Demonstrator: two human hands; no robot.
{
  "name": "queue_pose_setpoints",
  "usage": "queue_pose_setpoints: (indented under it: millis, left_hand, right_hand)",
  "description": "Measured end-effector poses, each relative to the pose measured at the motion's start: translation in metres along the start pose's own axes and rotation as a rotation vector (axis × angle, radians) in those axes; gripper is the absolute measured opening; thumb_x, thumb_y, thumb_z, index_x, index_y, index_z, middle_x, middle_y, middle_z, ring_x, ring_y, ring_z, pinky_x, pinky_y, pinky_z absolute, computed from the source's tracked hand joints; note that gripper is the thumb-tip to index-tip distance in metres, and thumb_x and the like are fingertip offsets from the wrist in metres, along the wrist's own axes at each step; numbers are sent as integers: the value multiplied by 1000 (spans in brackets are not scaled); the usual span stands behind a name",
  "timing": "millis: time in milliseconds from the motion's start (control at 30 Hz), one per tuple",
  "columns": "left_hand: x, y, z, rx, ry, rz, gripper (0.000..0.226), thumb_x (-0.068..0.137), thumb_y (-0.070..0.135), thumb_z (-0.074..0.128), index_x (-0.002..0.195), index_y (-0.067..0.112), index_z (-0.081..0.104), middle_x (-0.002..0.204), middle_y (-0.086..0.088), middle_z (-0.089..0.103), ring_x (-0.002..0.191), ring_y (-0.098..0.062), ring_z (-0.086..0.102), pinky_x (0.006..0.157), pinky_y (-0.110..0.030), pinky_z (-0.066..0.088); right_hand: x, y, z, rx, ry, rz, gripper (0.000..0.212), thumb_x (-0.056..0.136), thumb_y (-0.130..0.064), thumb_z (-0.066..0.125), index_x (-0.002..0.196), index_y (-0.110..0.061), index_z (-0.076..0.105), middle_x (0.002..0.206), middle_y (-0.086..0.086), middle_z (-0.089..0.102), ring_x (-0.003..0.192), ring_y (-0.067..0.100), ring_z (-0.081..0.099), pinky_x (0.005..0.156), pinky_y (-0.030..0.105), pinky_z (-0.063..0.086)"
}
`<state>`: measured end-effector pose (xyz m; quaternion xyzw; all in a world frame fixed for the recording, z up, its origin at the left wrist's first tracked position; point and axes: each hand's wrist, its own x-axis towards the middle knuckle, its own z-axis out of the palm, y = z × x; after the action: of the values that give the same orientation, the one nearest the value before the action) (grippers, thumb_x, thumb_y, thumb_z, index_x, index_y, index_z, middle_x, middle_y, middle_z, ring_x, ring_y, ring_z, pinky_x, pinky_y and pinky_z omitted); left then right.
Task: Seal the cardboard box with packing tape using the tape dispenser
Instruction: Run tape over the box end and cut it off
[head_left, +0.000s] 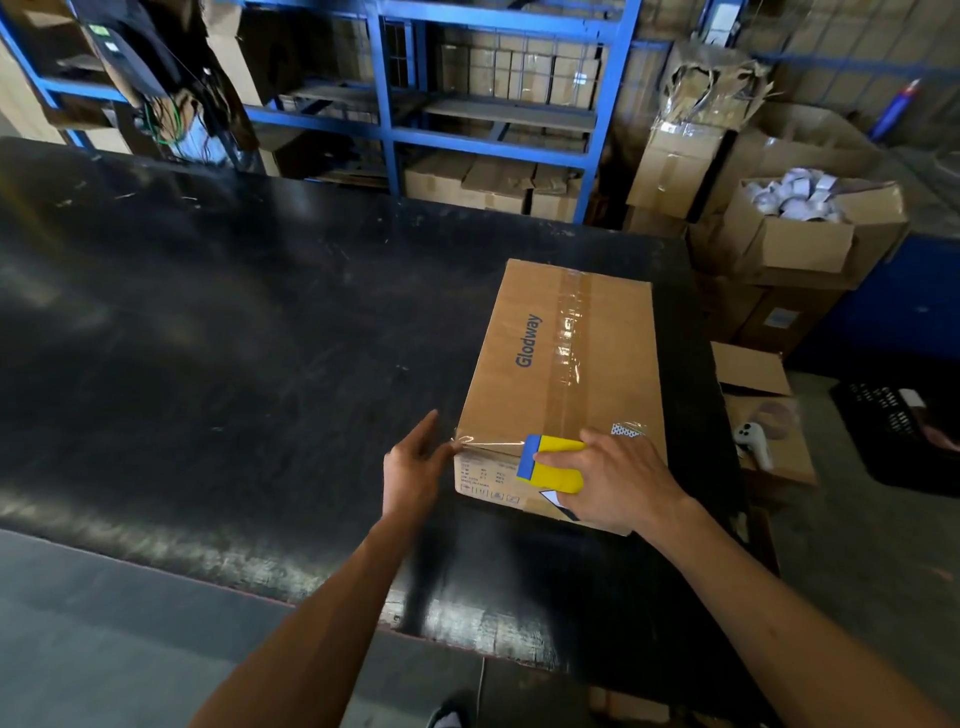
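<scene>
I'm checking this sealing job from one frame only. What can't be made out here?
All in the head view:
- Tape dispenser: the right hand covers its roll and rear half.
- Cardboard box: right and far sides face away, so taping there cannot be judged.
- Printed text on the box's near face: too small to read.
- Tape end by the left hand: clear film; contact cannot be told.

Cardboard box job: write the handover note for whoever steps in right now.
Right hand: shut on the yellow-and-blue tape dispenser at the near top edge of the cardboard box.
Left hand: open, fingertips pinning the tape end at the near left corner.
Box lies on the black table.
Done: the long centre seam is taped.
Left: finish this strip across the near edge, cut it, press it down.
</scene>
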<state>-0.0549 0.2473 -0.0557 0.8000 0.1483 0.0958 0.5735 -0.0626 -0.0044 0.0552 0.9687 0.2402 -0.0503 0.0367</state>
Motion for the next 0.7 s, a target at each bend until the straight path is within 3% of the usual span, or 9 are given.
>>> queue_pose_setpoints:
  millis: [67,133,233,367,533,700]
  left_hand:
    - [10,-8,-7,343,-14,538,55,91,28,70,142,11,55,151,-13,48,128,-25,56,109,-39,44]
    - [22,-7,-5,583,-162,1030,53,97,29,58,146,9,49,157,-15,38,140,-30,44,118,-48,30]
    - [42,5,9,801,-422,1358,55,104,30,46,153,10,35,162,-11,30,150,-27,28,123,-47,20]
    - [67,-6,19,904,-598,1361,56,108,36,28,158,12,17,163,-8,27,150,-22,26,120,-43,24]
    - [67,-17,21,902,-607,1250,57,109,40,26,154,6,31,161,-9,31,149,-23,30,123,-39,21]
    - [69,-17,20,899,-618,1233,59,109,44,21,153,5,30,159,-12,35,148,-26,32,122,-41,25]
  right_hand:
    - [0,0,1,9,6,4,52,85,-59,56,136,-58,43,109,-4,55,103,22,61,78,32,44]
    - [2,0,1,23,10,11,52,85,-58,57,135,-58,44,112,-4,57,104,24,61,79,33,44]
    - [3,-1,2,41,21,12,52,84,-58,58,135,-57,46,114,-2,58,106,26,61,80,34,44]
    - [0,-4,6,16,80,-13,51,80,-57,63,130,-54,53,100,1,60,90,30,64,71,33,45]
    - [-4,-8,9,-48,39,-14,52,58,-50,83,109,-43,72,74,3,58,60,30,63,50,31,47]
    - [-8,-7,8,-25,69,-44,54,61,-50,81,113,-40,71,75,7,58,59,31,61,50,33,48]
